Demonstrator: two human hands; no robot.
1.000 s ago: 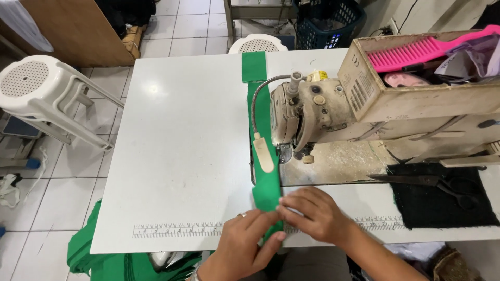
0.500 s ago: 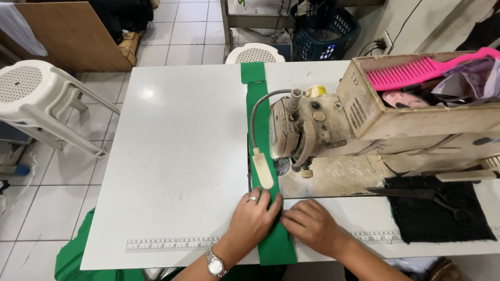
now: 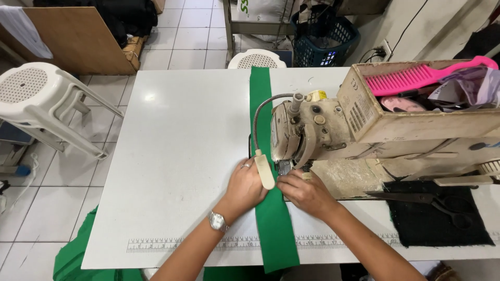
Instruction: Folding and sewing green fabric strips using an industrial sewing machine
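Note:
A long green fabric strip (image 3: pixel 275 224) runs across the white table (image 3: pixel 182 156) and under the head of a worn beige sewing machine (image 3: pixel 312 132). My left hand (image 3: pixel 245 187), with a ring and a wristwatch, lies flat on the strip's left edge beside the machine's small gooseneck lamp (image 3: pixel 265 169). My right hand (image 3: pixel 307 192) presses the strip's right edge just in front of the needle area. Both hands rest on the cloth with fingers spread. The needle itself is hidden behind the lamp and fingers.
A cardboard box (image 3: pixel 416 112) with a pink comb (image 3: pixel 422 75) sits on top of the machine. Black scissors (image 3: pixel 422 200) lie on dark cloth (image 3: pixel 437 218) at right. White plastic stools (image 3: pixel 41 104) stand at left; a blue basket (image 3: pixel 325 36) is beyond the table. More green fabric (image 3: pixel 73 255) hangs below the front edge.
Both hands have slid forward along the green strip, from the table's front edge up to the machine's needle area. The strip has shifted with them.

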